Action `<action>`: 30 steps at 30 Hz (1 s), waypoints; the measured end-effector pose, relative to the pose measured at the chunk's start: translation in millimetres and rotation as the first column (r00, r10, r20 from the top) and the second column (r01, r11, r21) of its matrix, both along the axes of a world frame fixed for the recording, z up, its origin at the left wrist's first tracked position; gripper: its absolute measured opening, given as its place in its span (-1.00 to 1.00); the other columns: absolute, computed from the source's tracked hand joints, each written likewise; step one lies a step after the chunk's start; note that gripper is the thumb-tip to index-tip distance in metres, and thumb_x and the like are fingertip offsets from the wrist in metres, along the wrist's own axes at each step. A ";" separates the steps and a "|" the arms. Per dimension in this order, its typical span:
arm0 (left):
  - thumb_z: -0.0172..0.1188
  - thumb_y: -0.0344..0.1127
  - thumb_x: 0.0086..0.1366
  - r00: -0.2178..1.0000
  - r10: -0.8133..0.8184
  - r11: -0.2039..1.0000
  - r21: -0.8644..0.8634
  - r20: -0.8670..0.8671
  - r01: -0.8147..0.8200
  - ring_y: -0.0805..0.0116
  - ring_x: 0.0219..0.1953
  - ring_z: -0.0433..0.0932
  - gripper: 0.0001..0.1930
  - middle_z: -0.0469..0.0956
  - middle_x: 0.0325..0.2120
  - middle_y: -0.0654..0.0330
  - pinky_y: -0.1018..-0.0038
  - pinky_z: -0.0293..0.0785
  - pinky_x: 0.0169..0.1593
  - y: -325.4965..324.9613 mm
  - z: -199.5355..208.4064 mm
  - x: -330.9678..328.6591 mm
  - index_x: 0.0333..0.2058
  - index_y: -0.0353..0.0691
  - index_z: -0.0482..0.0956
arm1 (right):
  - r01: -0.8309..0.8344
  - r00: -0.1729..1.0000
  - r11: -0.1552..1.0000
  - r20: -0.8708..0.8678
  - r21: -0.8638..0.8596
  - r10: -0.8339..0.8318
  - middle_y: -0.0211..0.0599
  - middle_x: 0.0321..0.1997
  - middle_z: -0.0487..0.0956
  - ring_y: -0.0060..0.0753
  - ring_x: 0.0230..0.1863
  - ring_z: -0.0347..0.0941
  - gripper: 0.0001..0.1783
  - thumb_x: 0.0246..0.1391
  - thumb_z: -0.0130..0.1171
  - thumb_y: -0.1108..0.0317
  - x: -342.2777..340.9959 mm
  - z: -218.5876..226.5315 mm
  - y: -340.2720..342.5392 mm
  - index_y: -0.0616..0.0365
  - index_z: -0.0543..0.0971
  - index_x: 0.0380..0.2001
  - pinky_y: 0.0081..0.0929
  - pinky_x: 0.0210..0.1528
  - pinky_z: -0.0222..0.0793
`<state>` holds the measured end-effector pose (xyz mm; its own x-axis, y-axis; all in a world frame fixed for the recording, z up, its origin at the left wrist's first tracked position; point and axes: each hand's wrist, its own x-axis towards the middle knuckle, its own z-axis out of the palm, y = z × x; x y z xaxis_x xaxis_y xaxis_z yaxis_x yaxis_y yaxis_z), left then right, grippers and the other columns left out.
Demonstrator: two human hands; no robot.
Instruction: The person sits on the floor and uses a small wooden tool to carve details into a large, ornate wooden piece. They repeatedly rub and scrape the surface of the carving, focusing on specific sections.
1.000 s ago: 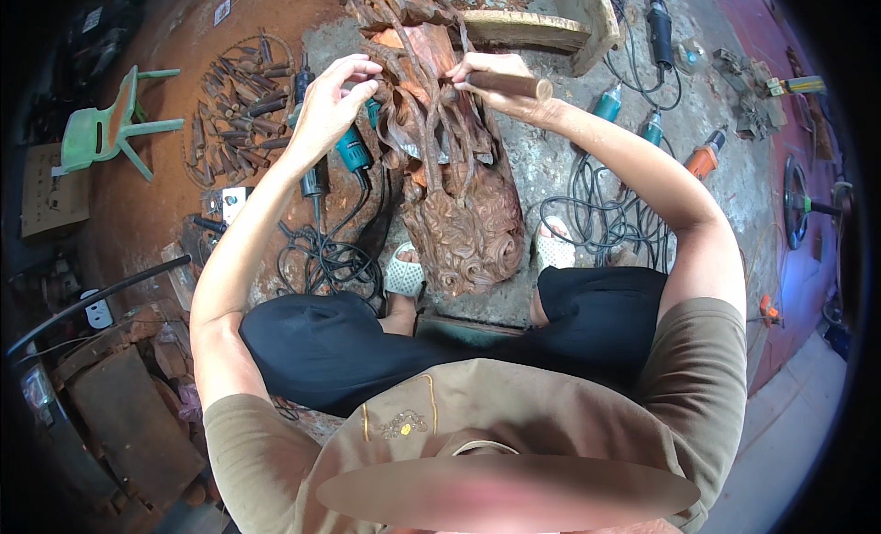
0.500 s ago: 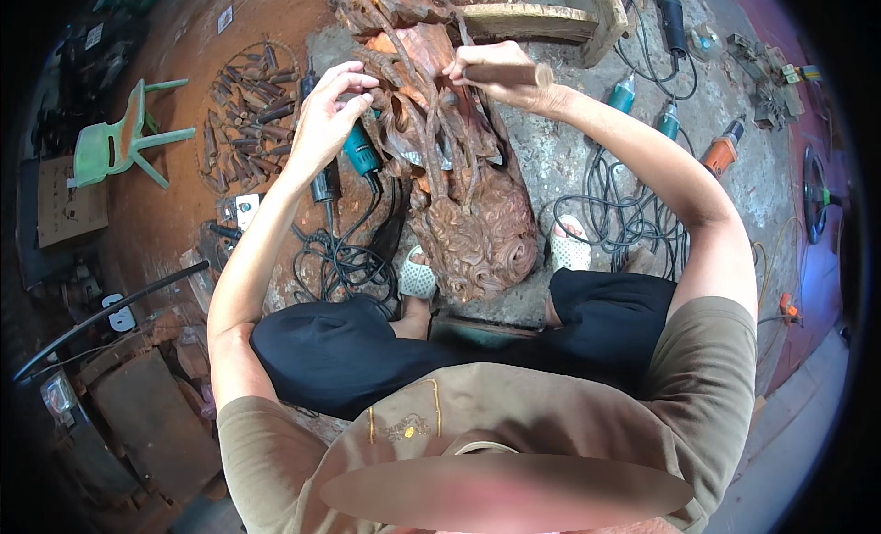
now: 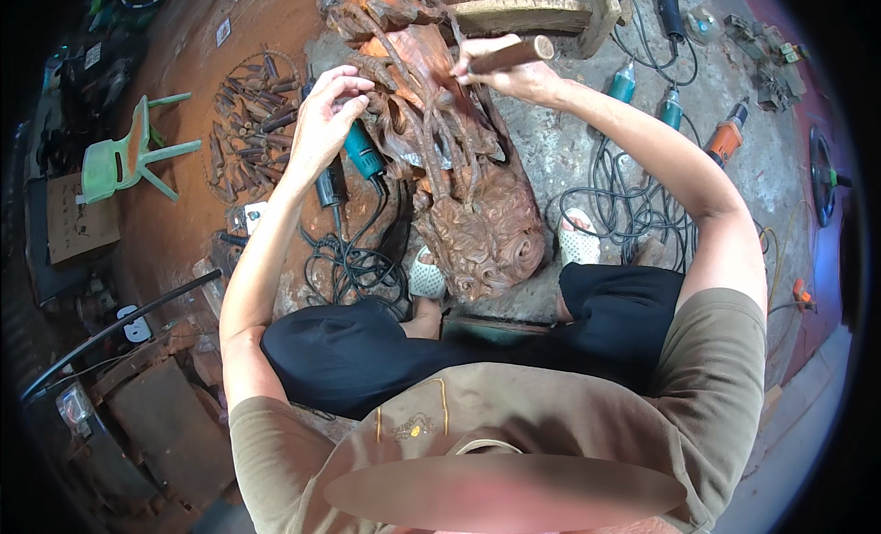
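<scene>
Plainly, one carved wooden piece [image 3: 482, 227] was set lengthwise at the middle of the scene, its near end covered with tight curls and its far part worked into ropy strands over smoother orange-brown wood. One brown wooden handle [image 3: 512, 55], rounded and flat-ended, was gripped in the right hand [image 3: 518, 80], which was held at the carving's far right edge. The left hand [image 3: 321, 114] was held by its left edge, loosely opened, fingers bent and nothing gripped; whether the wood was touched could not be told. Six power tools were laid out: on the left, one teal tool [image 3: 364, 154] and one dark tool [image 3: 330, 185]; on the right, two teal ones, one orange tool [image 3: 727, 136] and one black tool [image 3: 668, 13]. Black cables [image 3: 353, 263] were looped on both sides. Farther left, slender brown pieces [image 3: 252, 121] were heaped too thickly to be counted, near one green plastic chair [image 3: 105, 167]. Two white, textured sandals [image 3: 580, 248] were worn, one on either side of the carving's near end.
</scene>
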<state>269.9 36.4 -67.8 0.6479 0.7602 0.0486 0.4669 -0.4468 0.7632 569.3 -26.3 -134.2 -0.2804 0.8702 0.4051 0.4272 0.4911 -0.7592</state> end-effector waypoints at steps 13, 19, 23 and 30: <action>0.19 -0.46 0.21 0.999 0.002 1.000 0.021 0.036 -0.002 0.45 -0.19 0.55 -0.81 0.40 0.03 0.18 0.50 0.46 -0.07 -0.6 -1.6 4.1 -0.18 -0.25 0.63 | -0.023 0.999 0.999 -0.043 -0.024 0.022 -0.30 -0.36 0.62 -0.37 -0.30 0.59 -0.88 0.09 0.23 0.40 7.1 -28.5 -20.6 0.15 0.48 -0.37 -0.44 -0.26 0.51; 0.20 -0.45 0.22 1.000 0.025 1.000 0.018 -0.018 -0.025 0.45 -0.20 0.55 -0.83 0.41 0.01 0.19 0.51 0.47 -0.08 0.2 1.6 6.6 -0.20 -0.27 0.63 | 0.182 0.982 0.980 -0.069 0.077 -0.176 -0.36 -0.36 0.63 -0.44 -0.26 0.58 -0.83 0.09 0.28 0.30 -3.3 7.8 21.7 0.14 0.53 -0.37 -0.41 -0.17 0.49; 0.18 -0.46 0.22 1.000 -0.004 1.000 -0.006 0.008 0.004 0.45 -0.19 0.56 -0.83 0.41 0.03 0.17 0.50 0.47 -0.06 -0.3 5.4 12.3 -0.20 -0.27 0.63 | 0.198 0.966 0.973 -0.193 0.117 -0.174 -0.38 -0.39 0.61 -0.51 -0.31 0.54 -0.84 0.11 0.25 0.30 -19.0 -16.2 44.6 0.13 0.50 -0.37 -0.45 -0.21 0.48; 0.17 -0.47 0.21 1.000 0.013 1.000 0.002 0.015 -0.013 0.46 -0.17 0.55 -0.82 0.41 0.02 0.18 0.50 0.47 -0.05 0.3 3.3 4.9 -0.20 -0.28 0.63 | -0.013 0.996 0.986 -0.089 -0.169 -0.002 -0.26 -0.22 0.69 -0.42 -0.16 0.63 -0.88 0.08 0.26 0.37 -1.4 -15.8 -34.1 0.10 0.54 -0.47 -0.43 -0.14 0.57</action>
